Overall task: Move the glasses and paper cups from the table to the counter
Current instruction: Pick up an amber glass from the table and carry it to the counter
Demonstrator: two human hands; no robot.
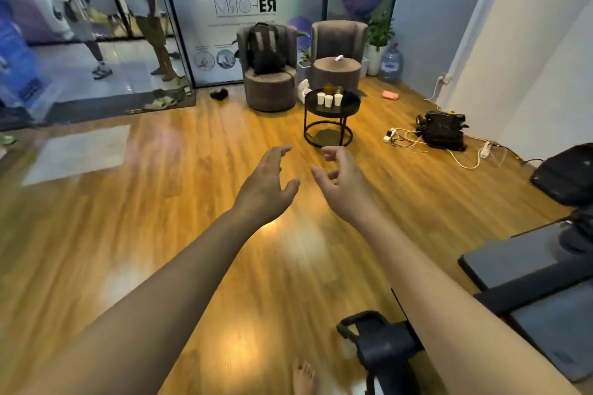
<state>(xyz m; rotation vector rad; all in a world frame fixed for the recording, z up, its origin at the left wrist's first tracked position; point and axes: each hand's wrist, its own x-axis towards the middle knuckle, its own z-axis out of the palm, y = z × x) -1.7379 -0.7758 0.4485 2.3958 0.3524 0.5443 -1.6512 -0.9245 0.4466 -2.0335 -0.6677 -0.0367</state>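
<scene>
1. Left hand (268, 184): extended forward over the glossy wooden plank floor (160, 234), palm turned inward, fingers spread. Grip released; nothing is held.
2. Right hand (341, 183): extended forward just beside the left hand, apart from it, fingers loosely curled. Grip released; nothing is held.
3. Round black metal-framed bench (332, 112): stands on the floor well ahead of both hands, in front of two grey upholstered tub armchairs (271, 86).
4. Three white paper cups (328, 100): upright on the bench top, grouped close together toward its left and middle.
5. Amber-tinted glasses (333, 88): at the rear of the bench top, behind the cups. Their number cannot be told at this distance.
6. A dark object (350, 97) lies on the right part of the bench top; what it is cannot be told.
7. Black backpack (266, 50): upright on the seat of the left armchair.
8. White power strips and tangled cables (426, 141): on the floor to the right of the bench, next to a black bag (442, 130).
9. One bare foot (303, 378) is visible at the lower edge, on the floor.
</scene>
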